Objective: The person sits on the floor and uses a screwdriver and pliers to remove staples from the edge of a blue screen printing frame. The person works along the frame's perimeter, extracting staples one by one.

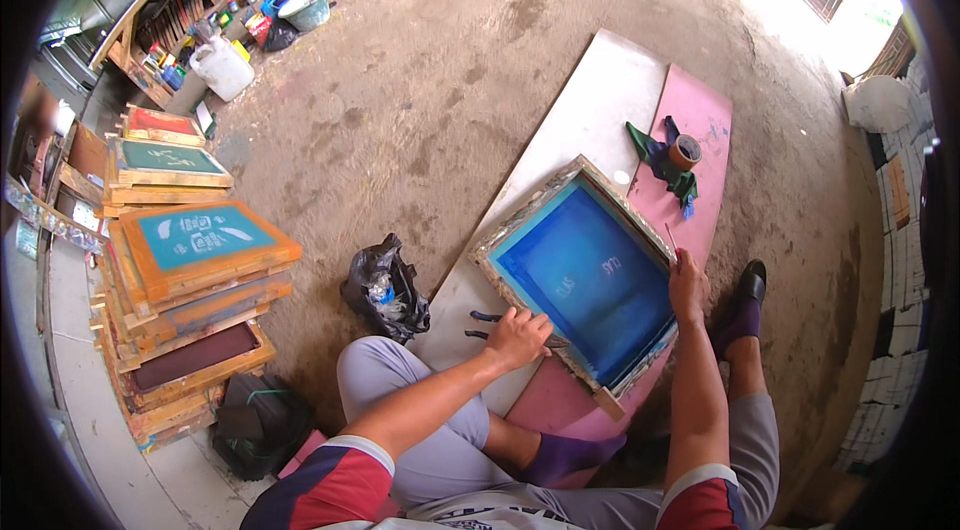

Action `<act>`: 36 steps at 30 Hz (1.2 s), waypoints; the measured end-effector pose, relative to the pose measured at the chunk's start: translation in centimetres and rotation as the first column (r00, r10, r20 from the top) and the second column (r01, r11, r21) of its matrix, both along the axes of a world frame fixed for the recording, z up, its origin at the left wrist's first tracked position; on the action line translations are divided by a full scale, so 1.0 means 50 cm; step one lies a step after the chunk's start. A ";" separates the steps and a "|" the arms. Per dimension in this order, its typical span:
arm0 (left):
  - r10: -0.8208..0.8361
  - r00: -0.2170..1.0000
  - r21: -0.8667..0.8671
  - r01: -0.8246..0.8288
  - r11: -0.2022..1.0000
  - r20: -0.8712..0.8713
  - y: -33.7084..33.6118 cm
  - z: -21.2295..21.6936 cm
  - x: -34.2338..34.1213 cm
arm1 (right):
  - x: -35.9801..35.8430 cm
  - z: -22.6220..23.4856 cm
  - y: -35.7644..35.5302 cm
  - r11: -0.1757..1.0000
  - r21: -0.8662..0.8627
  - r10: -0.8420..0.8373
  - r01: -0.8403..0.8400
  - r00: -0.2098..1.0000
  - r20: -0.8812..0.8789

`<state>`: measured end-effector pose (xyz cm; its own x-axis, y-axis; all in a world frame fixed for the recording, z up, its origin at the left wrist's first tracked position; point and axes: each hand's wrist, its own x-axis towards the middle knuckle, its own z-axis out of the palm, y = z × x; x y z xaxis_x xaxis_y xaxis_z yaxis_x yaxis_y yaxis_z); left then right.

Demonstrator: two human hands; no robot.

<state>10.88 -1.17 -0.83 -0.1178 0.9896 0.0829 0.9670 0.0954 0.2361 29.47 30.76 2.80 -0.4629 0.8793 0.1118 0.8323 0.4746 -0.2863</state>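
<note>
A wooden screen-printing frame (570, 358) with blue mesh lies tilted across the boards in front of me. At its near left side, my left hand (520, 337) is closed round a pair of pliers with dark handles (484, 317) sticking out to the left. The jaws are hidden by the hand and the frame's edge. My right hand (688, 288) is closed at the right side of the frame, with a thin rod (671, 236) pointing up out of the fingers. Its kind is too small to tell.
Beyond the frame, a tape roll (685, 151) rests on a dark green cloth (655, 158) on the pink board (715, 110). A black plastic bag (385, 295) stands open on the floor at left. Stacked screen frames (205, 240) rise farther left. A basin (306, 8) sits far left.
</note>
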 end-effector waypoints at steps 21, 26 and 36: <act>0.160 0.986 -0.060 -0.157 0.986 0.051 -0.004 0.006 0.049 | 0.125 -0.063 -0.188 0.928 -0.127 -0.362 0.349 0.927 -0.094; 0.260 0.954 -0.048 -0.256 0.966 0.149 -0.014 0.006 0.082 | 0.066 -0.039 -0.137 0.963 -0.138 -0.252 0.232 0.956 -0.151; 0.267 0.039 -0.219 -0.465 0.857 0.963 -0.034 0.005 0.069 | -0.051 0.028 -0.438 0.902 -0.391 -0.050 -0.184 0.854 -0.518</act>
<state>14.31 -2.87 -0.59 -0.5385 0.7805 -0.3175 -0.2157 0.2366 0.9474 26.93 8.87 4.21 -0.5029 0.8641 -0.0188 0.4841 0.2636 -0.8344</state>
